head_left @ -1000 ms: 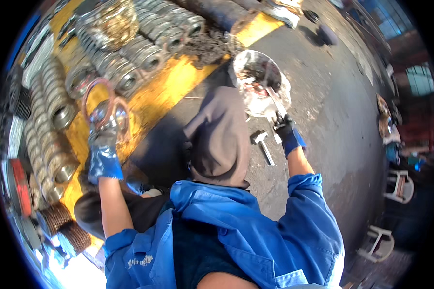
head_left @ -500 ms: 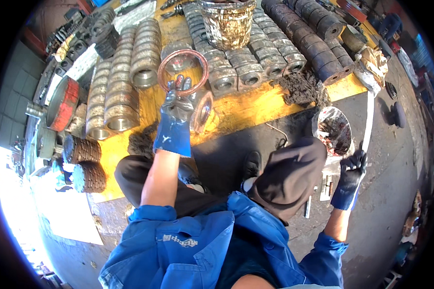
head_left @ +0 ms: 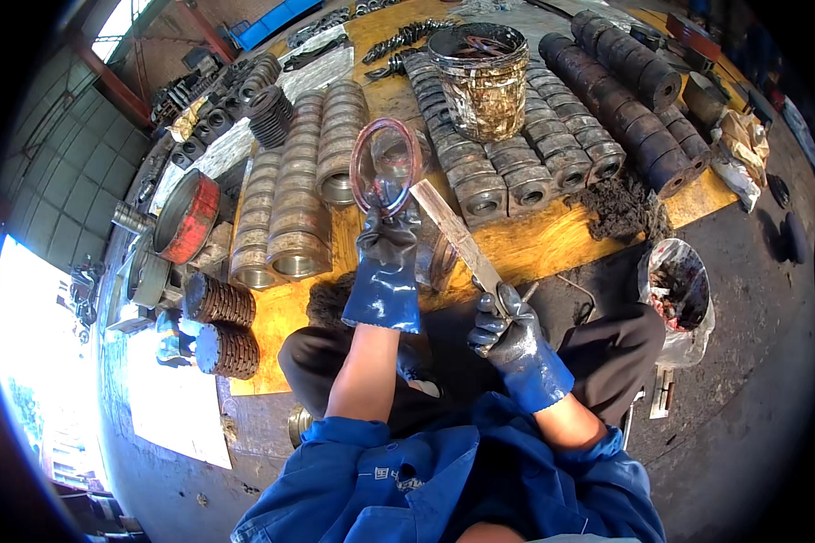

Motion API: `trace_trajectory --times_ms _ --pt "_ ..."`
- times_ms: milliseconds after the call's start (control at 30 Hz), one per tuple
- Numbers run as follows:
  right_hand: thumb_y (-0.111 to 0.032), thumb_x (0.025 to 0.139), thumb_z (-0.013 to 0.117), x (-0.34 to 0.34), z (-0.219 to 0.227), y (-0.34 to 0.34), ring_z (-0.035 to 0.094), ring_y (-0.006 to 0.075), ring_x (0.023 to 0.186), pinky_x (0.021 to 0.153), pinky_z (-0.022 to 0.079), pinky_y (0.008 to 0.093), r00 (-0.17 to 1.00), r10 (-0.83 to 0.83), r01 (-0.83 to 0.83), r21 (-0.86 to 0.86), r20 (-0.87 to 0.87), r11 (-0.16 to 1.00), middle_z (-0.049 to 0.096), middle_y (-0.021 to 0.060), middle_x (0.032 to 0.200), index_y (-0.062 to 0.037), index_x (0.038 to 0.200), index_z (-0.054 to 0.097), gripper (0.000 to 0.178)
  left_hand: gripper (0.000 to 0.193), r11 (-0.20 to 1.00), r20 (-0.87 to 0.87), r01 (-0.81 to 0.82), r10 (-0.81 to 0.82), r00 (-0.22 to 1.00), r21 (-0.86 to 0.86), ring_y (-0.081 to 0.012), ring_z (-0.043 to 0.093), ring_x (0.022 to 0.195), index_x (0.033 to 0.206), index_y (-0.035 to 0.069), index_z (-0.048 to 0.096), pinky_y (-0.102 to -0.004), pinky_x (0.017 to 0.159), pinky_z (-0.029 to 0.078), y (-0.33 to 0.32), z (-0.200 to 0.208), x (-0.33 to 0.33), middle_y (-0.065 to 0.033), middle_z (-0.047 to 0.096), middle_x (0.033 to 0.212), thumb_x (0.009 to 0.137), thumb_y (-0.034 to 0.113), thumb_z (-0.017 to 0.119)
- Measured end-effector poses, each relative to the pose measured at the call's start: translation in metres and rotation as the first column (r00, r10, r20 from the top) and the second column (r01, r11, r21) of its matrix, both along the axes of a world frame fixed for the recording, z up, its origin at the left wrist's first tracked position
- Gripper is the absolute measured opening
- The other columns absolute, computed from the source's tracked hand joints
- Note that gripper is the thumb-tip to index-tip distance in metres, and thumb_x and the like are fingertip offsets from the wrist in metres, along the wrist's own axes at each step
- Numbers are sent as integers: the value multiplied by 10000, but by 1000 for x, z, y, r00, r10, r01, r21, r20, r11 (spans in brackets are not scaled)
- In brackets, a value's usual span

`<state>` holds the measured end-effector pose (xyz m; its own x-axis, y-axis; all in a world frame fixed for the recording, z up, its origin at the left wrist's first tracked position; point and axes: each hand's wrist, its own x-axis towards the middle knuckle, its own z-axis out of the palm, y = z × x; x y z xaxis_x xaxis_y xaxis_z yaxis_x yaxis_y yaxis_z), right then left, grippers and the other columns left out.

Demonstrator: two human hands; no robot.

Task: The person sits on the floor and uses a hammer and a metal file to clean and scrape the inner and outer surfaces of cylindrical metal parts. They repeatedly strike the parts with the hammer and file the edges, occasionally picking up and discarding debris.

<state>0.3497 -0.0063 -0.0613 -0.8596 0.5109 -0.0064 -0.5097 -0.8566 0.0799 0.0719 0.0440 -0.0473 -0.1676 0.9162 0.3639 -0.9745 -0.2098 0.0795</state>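
My left hand (head_left: 387, 249), in a blue glove with a dark, oily palm, grips a reddish-brown metal ring (head_left: 357, 165) by its near edge and holds it up above the yellow table (head_left: 534, 237). Closed round the lower end of a long flat strip (head_left: 458, 237) is my right hand (head_left: 514, 339), gloved the same way. The strip is pale brown-grey, and I cannot tell whether it is wood or metal. Its far end points up and left, close beside the ring's right side. Another round metal part (head_left: 441, 261) stands behind the left glove, partly hidden.
Rows of thick metal sleeves (head_left: 301, 222) lie left of the ring, with heavier cylinders (head_left: 620, 109) on the right. A smeared bucket (head_left: 480, 95) stands among them. Dark fibrous waste (head_left: 620, 204) lies at the table edge. A plastic-lined bucket (head_left: 697, 312) sits on the floor beside my right knee.
My right hand has brought the strip from the far right floor side to the ring. The left hand still holds the ring, now turned more edge-on. The view has shifted.
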Motion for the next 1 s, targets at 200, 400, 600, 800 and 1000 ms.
trace_trajectory --times_ms 200,400,600,800,1000 --pt "-325 938 545 18 2 8 534 93 586 561 393 306 995 7 -11 -44 -102 999 647 15 884 -109 1153 568 305 389 986 46 22 -15 999 -165 -235 584 1132 1256 53 560 -425 904 507 -9 3 22 -93 617 1223 873 -1 525" --pt "-344 953 525 44 17 29 516 79 528 516 364 274 996 -43 37 -86 -76 996 661 12 845 -80 1139 573 326 303 987 -205 -66 35 978 -147 -315 580 1140 1165 53 610 -529 1023 438 -27 19 29 -146 594 1243 870 13 555" --pt "-333 957 514 56 21 21 482 67 505 490 354 264 991 -133 133 -42 2 990 643 12 829 -57 1227 529 387 241 898 -309 -370 292 905 -237 -341 587 1098 1132 44 592 -531 1001 453 -14 33 30 -161 608 1172 894 40 556" --pt "-368 951 527 36 11 2 462 68 509 513 378 279 999 -33 33 -65 14 997 634 8 848 -57 1240 520 424 273 866 -353 -484 416 838 -128 -291 565 1143 1186 36 537 -481 1020 458 -1 34 29 -162 574 1227 916 65 564" --pt "-378 979 468 34 0 4 486 69 534 523 376 262 993 -69 73 -31 94 997 636 -10 845 -105 1200 540 359 305 900 -450 -435 372 812 -40 -317 573 1136 1203 33 527 -481 1010 470 -8 40 36 -166 580 1221 903 59 575"
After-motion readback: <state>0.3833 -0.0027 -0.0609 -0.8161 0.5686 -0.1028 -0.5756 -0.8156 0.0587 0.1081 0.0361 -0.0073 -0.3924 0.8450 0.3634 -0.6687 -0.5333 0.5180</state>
